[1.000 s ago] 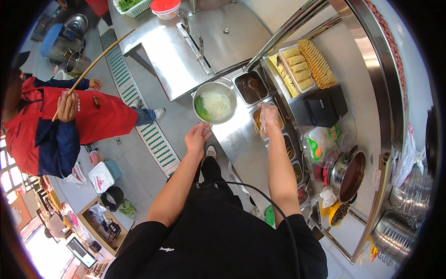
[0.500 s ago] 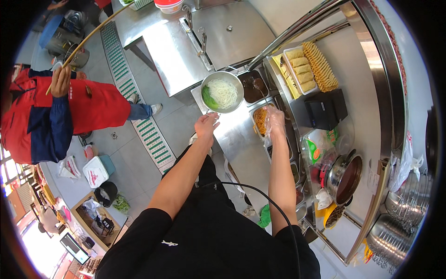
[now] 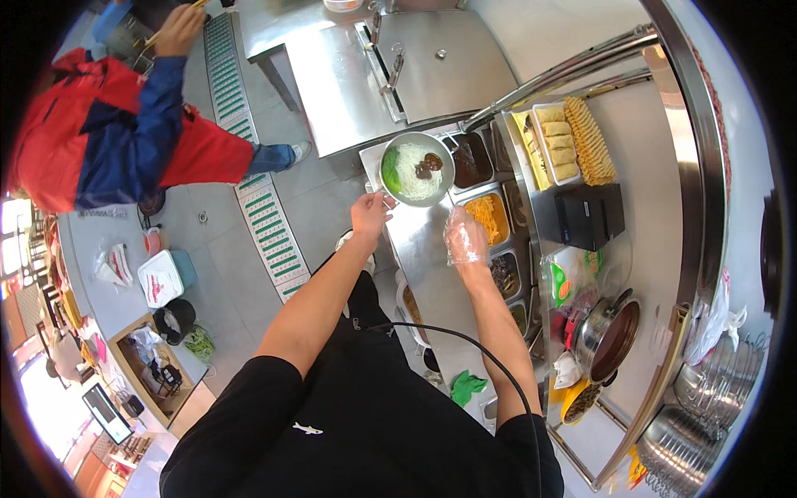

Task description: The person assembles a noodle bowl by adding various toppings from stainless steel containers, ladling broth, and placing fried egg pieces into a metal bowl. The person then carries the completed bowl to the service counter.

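A round metal bowl [image 3: 449,183] with small wire handles stands on the steel counter, holding white noodles [image 3: 410,169] and green leaves [image 3: 390,170]. At its near left rim, my bare left hand [image 3: 369,214] is closed on a wire handle. My right hand [image 3: 466,237], in a clear plastic glove, grips a ladle's thin handle. The ladle's scoop [image 3: 432,161] is over the noodles, where dark brown sauce shows. Beside the bowl are a container of dark sauce [image 3: 472,160] and one of yellow-orange shreds [image 3: 481,217].
More topping containers [image 3: 505,274] line the counter. The right shelf bears a tray of rolls [image 3: 560,145], stacked noodle cakes [image 3: 589,141], a black box [image 3: 589,214] and a pot [image 3: 613,339]. A co-worker [image 3: 108,133] in red and blue stands at left.
My right hand has moved the ladle from the dark sauce container to the bowl, and brown sauce now lies on the noodles. The co-worker's raised hand has shifted up and right.
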Demonstrator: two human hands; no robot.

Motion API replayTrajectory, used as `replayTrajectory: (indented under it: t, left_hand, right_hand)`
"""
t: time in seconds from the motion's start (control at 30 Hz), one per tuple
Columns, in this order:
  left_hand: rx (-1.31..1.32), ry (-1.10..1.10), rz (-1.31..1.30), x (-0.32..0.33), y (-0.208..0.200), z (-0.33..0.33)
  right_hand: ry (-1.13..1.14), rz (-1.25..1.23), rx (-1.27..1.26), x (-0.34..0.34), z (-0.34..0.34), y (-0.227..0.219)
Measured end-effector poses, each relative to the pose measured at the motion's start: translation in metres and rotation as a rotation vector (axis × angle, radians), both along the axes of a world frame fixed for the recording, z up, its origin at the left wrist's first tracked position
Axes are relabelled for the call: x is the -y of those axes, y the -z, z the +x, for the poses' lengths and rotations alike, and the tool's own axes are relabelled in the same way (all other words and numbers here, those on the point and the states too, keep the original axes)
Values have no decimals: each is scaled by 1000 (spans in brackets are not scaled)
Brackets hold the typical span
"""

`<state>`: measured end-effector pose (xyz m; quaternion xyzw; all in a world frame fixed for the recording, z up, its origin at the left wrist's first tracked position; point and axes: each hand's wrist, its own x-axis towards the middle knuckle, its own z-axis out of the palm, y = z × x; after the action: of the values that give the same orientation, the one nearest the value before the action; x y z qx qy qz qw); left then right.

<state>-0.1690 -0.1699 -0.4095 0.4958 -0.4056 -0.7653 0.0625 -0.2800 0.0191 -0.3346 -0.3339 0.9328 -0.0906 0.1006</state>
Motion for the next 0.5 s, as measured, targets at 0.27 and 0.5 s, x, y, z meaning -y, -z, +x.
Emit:
replayTrajectory:
  t: [0.27, 0.5]
  left_hand:
    - [-8, 14, 24, 4, 1, 3]
    - [5, 59, -19, 11, 0, 4]
  right_hand:
    - [-59, -46, 20, -7, 8, -32]
    - [146, -424, 195, -10, 23, -19]
